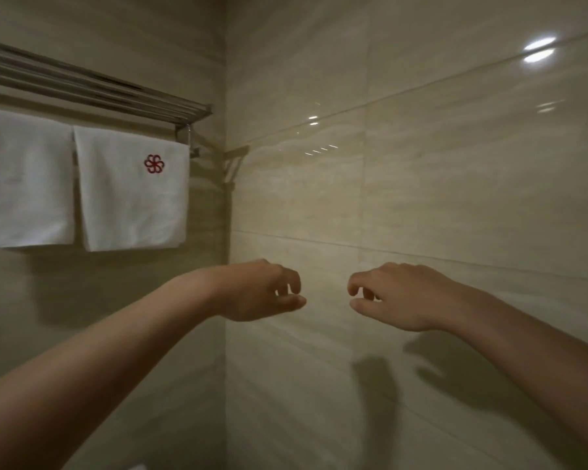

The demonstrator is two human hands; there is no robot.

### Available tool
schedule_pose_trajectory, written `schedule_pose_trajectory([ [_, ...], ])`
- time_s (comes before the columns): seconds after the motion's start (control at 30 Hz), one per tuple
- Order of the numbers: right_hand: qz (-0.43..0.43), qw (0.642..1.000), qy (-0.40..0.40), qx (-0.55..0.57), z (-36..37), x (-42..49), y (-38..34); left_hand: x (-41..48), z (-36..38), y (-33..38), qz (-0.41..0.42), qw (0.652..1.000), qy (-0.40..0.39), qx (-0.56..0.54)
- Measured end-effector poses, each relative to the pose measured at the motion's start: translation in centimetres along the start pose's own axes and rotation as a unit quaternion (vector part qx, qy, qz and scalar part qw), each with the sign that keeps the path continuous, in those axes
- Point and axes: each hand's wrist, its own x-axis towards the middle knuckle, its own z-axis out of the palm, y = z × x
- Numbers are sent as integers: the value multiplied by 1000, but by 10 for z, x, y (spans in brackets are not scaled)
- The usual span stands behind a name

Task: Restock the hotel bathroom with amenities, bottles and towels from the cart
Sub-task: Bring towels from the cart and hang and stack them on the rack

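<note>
Head view, upper left: logo towel (133, 201) and edge-cropped plain towel (24, 184) hang lengthwise down from the rack (116, 93); left hand (262, 293) and right hand (398, 296) hover mid-frame, fingers loosely curled, empty.

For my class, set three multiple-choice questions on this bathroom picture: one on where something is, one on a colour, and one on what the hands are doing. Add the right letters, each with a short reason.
1. Where does the marked towel hang?
A. From the metal rack, to the right of the plain towel
B. Over an arm
C. On the floor

2. What colour is its emblem?
A. Blue
B. Green
C. Red

3. What do the left hand and right hand hold?
A. A bottle
B. Nothing
C. A towel each

Answers:
1 A: it hangs below the rack, next to the plain towel.
2 C: the flower-shaped mark is red.
3 B: both hands are held out in front of the wall with loosely curled, empty fingers.
</note>
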Motion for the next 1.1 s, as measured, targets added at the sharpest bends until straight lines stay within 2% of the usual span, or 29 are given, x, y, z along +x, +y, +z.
schedule_pose_trajectory([
  [0.4, 80, 996, -46, 2, -4, -201, 90, 2, 50, 176, 96, 992, 0, -87],
  [0.67, 157, 986, -32, 46, -11, -323, 122, 2, 70, 285, 212, 971, 23, -106],
  [0.8, 235, 970, -36, 44, -18, -379, 130, 15, 75, 334, 296, 948, 18, -113],
  [0.93, 340, 938, -40, 48, -20, -436, 135, 35, 87, 382, 377, 916, 0, -135],
  [1.1, 488, 865, -14, 118, -20, -518, 126, 52, 110, 450, 496, 836, -34, -231],
])
